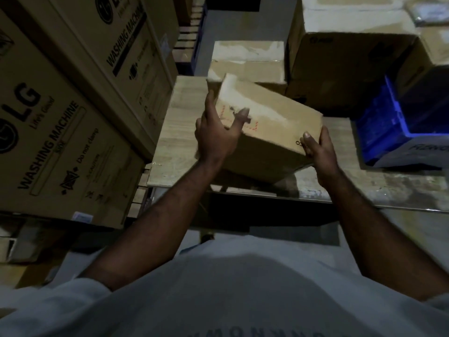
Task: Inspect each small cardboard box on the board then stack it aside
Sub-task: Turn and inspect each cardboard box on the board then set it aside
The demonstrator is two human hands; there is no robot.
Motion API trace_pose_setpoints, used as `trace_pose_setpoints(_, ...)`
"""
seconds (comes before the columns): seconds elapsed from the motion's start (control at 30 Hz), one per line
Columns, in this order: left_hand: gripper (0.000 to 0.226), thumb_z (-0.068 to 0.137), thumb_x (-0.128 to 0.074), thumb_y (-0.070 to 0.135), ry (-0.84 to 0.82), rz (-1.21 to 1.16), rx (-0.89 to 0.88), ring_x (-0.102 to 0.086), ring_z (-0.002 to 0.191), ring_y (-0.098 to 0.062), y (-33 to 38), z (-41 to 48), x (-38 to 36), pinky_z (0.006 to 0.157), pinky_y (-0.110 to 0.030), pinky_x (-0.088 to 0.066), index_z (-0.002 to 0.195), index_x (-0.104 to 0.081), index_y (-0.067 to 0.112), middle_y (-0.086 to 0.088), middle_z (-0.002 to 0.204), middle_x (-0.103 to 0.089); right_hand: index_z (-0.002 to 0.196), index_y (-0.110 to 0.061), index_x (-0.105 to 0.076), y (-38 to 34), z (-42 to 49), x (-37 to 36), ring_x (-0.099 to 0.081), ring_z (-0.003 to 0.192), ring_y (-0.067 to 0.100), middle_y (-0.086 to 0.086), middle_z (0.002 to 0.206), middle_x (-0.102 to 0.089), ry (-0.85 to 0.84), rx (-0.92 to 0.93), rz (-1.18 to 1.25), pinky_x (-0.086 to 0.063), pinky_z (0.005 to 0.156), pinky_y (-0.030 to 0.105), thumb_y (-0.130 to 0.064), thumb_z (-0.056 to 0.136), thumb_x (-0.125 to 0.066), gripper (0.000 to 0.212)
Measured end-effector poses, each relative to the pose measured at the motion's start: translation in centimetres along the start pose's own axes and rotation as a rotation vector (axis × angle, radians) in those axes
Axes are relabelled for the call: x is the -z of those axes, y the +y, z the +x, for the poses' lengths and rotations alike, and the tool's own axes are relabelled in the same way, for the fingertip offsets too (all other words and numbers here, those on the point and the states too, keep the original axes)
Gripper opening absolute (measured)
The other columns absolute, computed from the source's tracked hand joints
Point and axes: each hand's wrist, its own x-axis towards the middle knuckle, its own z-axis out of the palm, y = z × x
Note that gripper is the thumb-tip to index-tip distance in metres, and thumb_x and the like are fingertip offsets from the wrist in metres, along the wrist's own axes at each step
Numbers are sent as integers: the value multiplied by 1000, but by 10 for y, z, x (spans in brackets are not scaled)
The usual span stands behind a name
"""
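Observation:
A small brown cardboard box [274, 122] with pale tape on top is tilted above the wooden board [175, 132]. My left hand [216, 132] is at its left end, fingers spread along the side and thumb across the near face. My right hand [318, 147] holds its right near corner, thumb on the front face and fingers behind. Two more small taped boxes [247, 62] are stacked at the far end of the board, just behind the held one.
Tall washing-machine cartons [68, 122] wall off the left side. A large brown carton [349, 69] stands at the back right, and a blue plastic crate [393, 122] sits on the right. A worn grey surface [388, 188] runs along the near right edge.

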Motion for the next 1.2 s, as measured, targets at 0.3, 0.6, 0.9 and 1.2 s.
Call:
trace_pose_setpoints(0.3,77,91,-64,61,-288,211,-467,-41,138,-29,59,-35,-16,113,-48,-32,155,-43,25,-4,161,-42,149,-29,-47,35,22,-3,-68,117,29,11,138,-64,-100,-271,18,-59,95,53,-102,68,-45,109)
trace_pose_setpoints(0.6,66,101,-42,63,-477,384,-474,-19,156,-17,35,-44,-31,125,-50,-8,157,-39,28,6,168,-30,110,-31,-72,1,3,22,-71,108,17,-8,104,-80,96,-166,254,-53,103,44,-40,113,-34,38)
trace_pose_setpoints(0.9,77,95,-55,65,-389,398,-302,-5,159,-22,28,-33,-36,121,-58,-12,158,-34,25,-1,173,-10,109,-32,-67,13,-9,31,-64,102,18,-9,100,-73,167,-244,279,-51,82,37,-38,111,-33,34)
trace_pose_setpoints(1.2,55,98,-67,44,-380,-134,146,-62,111,-13,31,-27,-29,86,-26,-52,144,-49,19,2,131,-66,112,-30,-77,-18,-14,57,-72,114,25,4,117,-78,73,-112,330,-57,96,40,-61,108,-31,55)
